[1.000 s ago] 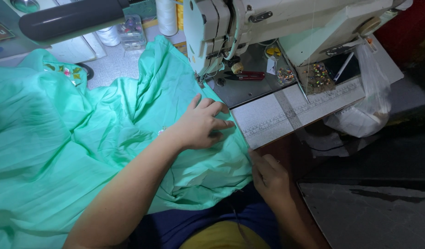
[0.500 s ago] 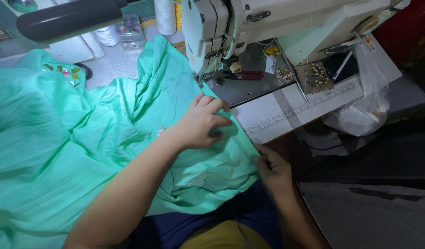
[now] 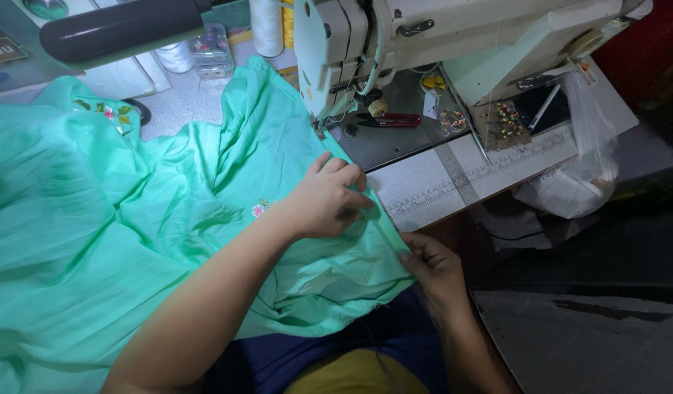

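Note:
A large mint-green fabric [image 3: 132, 219] with small embroidered flowers is spread over the sewing table and my lap. Its edge runs up under the needle area of a pale sewing machine [image 3: 366, 44]. My left hand [image 3: 325, 198] lies on the fabric near its right edge, fingers curled and pinching a fold. My right hand [image 3: 431, 266] grips the lower edge of the fabric at the table's front edge, fingers closed on the hem.
Red-handled snips [image 3: 391, 120] and a pile of coloured-head pins [image 3: 506, 118] lie on the machine bed. A ruler strip [image 3: 475, 175] runs along the table edge. A plastic bag [image 3: 577, 182] hangs at right. Thread spools [image 3: 267, 25] stand behind.
My right hand has risen from below the table edge and taken hold of the fabric's lower hem. My left hand stays almost still on the fabric.

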